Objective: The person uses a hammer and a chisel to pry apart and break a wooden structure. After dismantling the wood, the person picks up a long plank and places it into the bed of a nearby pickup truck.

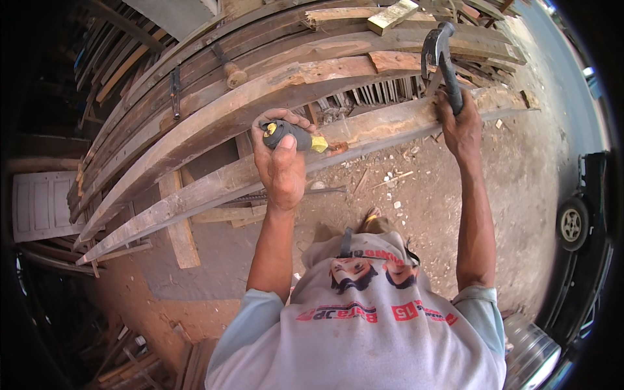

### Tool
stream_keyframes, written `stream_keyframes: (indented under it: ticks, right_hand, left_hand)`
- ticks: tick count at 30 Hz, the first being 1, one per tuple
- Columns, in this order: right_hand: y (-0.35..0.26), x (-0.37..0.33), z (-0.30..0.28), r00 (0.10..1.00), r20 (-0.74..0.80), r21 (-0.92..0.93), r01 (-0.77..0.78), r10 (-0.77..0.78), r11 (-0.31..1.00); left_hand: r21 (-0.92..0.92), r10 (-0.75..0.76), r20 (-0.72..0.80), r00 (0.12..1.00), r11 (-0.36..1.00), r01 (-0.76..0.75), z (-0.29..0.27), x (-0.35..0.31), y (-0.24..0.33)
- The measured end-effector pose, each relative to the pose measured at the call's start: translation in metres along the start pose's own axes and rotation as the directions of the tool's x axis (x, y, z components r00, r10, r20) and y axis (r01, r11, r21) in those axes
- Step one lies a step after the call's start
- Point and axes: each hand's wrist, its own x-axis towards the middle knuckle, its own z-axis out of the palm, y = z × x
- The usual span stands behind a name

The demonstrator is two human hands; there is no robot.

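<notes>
My left hand (281,169) is wrapped round a hand tool with a black-and-yellow handle (285,134). It lies over the near wooden beam (214,184), its working end pointing right at a reddish cut patch (338,149) in the wood. How far that end touches the wood cannot be made out. Farther right, my right hand (461,123) grips the dark handle of a claw hammer (448,68). The hammer's head is raised, seen above the beam's right part and apart from the left-hand tool.
More long beams (195,123) lie side by side beyond. On them rest a wooden-handled tool (233,73), dark pincers (175,94) and a short wood block (392,16). Wood chips (392,182) litter the ground. A white panelled door (45,206) is at left, a dark vehicle (578,260) at right.
</notes>
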Motion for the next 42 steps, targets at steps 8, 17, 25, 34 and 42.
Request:
stream_keyframes:
  ticks: [8, 17, 25, 34, 42]
  right_hand:
    - [-0.002, -0.003, 0.0, 0.994, -0.059, -0.038, 0.093, -0.095, 0.995]
    - [0.004, -0.012, -0.003, 1.0, -0.005, 0.202, 0.008, -0.007, 0.979]
    - [-0.032, -0.154, 0.004, 0.949, 0.241, 0.771, -0.314, 0.203, 0.554]
    - [-0.07, -0.222, 0.002, 0.834, 0.533, 0.604, -0.492, 0.141, 0.627]
    - [-0.213, -0.122, -0.057, 0.896, 0.272, 0.342, 0.251, -0.351, 0.906]
  left_hand:
    - [0.193, 0.016, 0.055, 0.998, 0.981, -0.027, -0.018, -0.015, -0.003]
    - [0.218, -0.078, 0.152, 0.985, 0.975, 0.044, -0.018, -0.005, -0.005]
    - [0.19, -0.142, 0.144, 0.979, 0.975, 0.113, -0.041, -0.003, -0.008]
    - [0.177, -0.05, 0.126, 0.991, 0.984, 0.027, -0.036, -0.007, -0.018]
    - [0.162, -0.04, 0.14, 0.989, 0.987, 0.017, -0.034, -0.019, -0.026]
